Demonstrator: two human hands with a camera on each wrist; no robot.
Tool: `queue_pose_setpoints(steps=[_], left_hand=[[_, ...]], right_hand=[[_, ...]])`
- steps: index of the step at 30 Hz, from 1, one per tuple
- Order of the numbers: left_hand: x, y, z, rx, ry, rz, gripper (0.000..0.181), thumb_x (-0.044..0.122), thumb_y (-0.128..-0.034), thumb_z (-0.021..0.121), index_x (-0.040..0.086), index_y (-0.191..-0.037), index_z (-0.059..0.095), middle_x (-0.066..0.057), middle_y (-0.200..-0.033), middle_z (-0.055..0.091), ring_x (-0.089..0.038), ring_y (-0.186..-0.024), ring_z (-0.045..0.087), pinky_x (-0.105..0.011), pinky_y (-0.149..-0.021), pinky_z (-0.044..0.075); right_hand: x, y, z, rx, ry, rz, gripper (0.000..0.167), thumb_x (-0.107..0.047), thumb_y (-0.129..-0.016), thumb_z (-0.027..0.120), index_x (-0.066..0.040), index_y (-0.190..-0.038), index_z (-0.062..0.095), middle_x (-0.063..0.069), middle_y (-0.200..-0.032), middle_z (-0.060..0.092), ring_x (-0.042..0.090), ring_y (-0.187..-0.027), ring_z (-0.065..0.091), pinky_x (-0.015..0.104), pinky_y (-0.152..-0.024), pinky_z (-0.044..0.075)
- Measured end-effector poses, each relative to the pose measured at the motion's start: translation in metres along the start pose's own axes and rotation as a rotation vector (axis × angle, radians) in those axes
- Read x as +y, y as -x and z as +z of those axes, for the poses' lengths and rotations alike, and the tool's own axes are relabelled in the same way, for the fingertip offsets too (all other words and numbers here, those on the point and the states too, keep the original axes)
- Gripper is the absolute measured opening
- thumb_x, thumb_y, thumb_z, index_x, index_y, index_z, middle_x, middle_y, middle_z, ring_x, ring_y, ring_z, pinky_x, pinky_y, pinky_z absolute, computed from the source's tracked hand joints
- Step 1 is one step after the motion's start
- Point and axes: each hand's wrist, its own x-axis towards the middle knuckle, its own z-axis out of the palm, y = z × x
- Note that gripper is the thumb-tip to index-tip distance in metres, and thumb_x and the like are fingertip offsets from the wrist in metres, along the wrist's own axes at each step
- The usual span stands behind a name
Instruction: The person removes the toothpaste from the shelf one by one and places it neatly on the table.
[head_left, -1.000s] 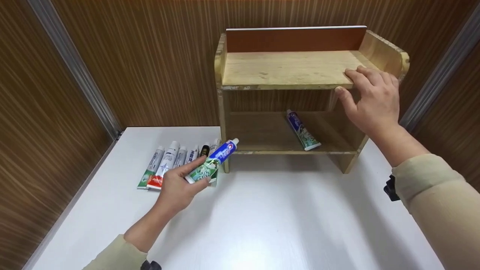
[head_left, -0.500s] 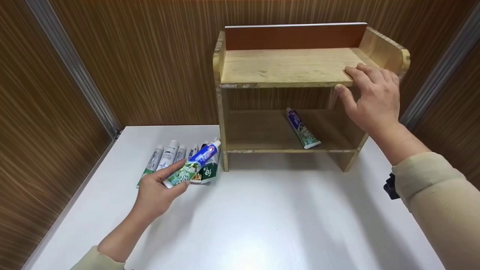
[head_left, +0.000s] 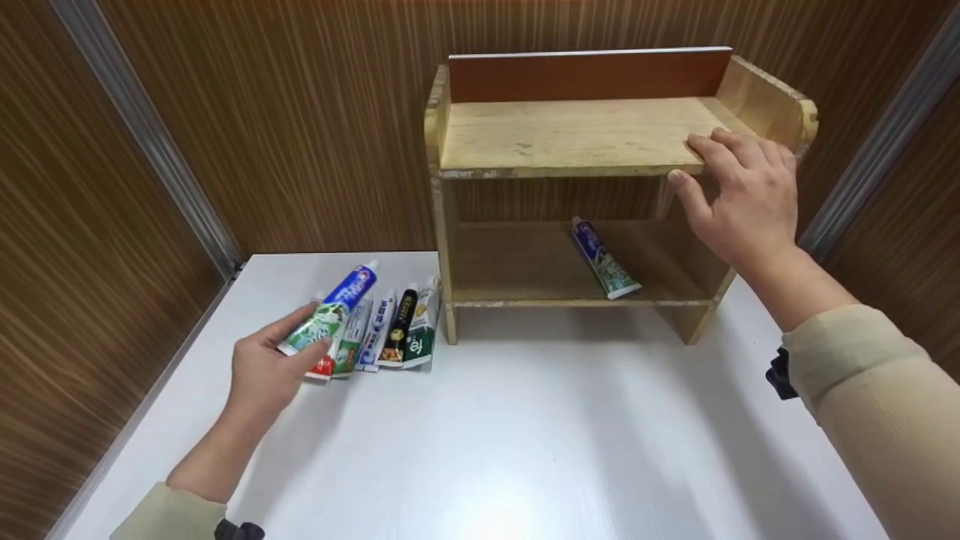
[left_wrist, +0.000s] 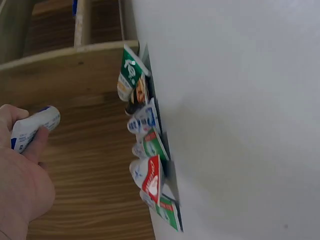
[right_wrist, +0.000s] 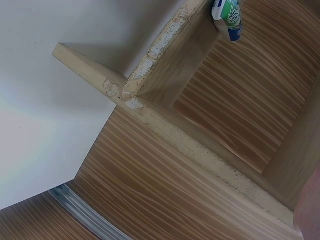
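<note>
My left hand [head_left: 262,371] pinches a blue-and-green toothpaste tube [head_left: 330,311] between thumb and fingers, its white cap pointing up and away. It hangs above the left part of a row of several toothpaste tubes, partly covering a red-and-white one [left_wrist: 152,177]. To its right lie a blue-and-white tube [head_left: 376,330], a black tube [head_left: 400,326] and a dark green-and-white tube [head_left: 422,326]. My right hand [head_left: 750,187] rests on the upper board of a small wooden shelf [head_left: 570,139], fingers on top and thumb at the front edge. Another blue-and-green tube [head_left: 604,259] lies slanted on the lower board.
The shelf stands on a white table [head_left: 495,442], its left side panel [head_left: 444,247] close beside the row of tubes. Wood-grain walls [head_left: 315,112] enclose the table at the back and both sides, with metal strips [head_left: 150,142] at the corners.
My left hand has carried the toothpaste tube leftward, from near the shelf's left side to above the left end of the row. My right hand has stayed on the upper board.
</note>
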Motion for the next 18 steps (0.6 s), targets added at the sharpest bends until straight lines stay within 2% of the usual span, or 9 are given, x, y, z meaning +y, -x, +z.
queue_pose_setpoints(steps=[6,13,18], left_hand=[[-0.013,-0.016,-0.021,0.086,-0.016,-0.052,0.061,0.024,-0.0979,0.080,0.023,-0.155,0.058,-0.006,-0.162,0.050,-0.028,-0.143,0.050,-0.019,-0.098,0.053],[-0.030,-0.034,-0.038,0.181,-0.065,-0.096,0.062,0.024,-0.0994,0.077,0.023,-0.157,0.055,-0.007,-0.163,0.048,-0.028,-0.148,0.046,-0.035,-0.113,0.047],[-0.040,-0.046,-0.044,0.207,-0.051,-0.109,0.063,0.022,-0.0994,0.077,0.021,-0.158,0.054,-0.009,-0.165,0.045,-0.030,-0.146,0.044,-0.041,-0.116,0.046]], right_hand=[[-0.002,0.001,0.004,0.016,-0.002,-0.013,0.052,-0.048,-0.103,0.062,-0.011,-0.139,0.069,0.021,-0.140,0.064,0.047,-0.131,0.053,0.063,-0.111,0.034],[-0.003,0.000,0.005,0.011,-0.005,-0.012,0.052,-0.048,-0.103,0.063,-0.012,-0.140,0.068,0.021,-0.141,0.064,0.046,-0.132,0.053,0.062,-0.112,0.033],[-0.002,-0.001,0.003,0.011,-0.002,-0.007,0.053,-0.049,-0.103,0.062,-0.012,-0.140,0.068,0.021,-0.141,0.064,0.046,-0.132,0.053,0.062,-0.113,0.033]])
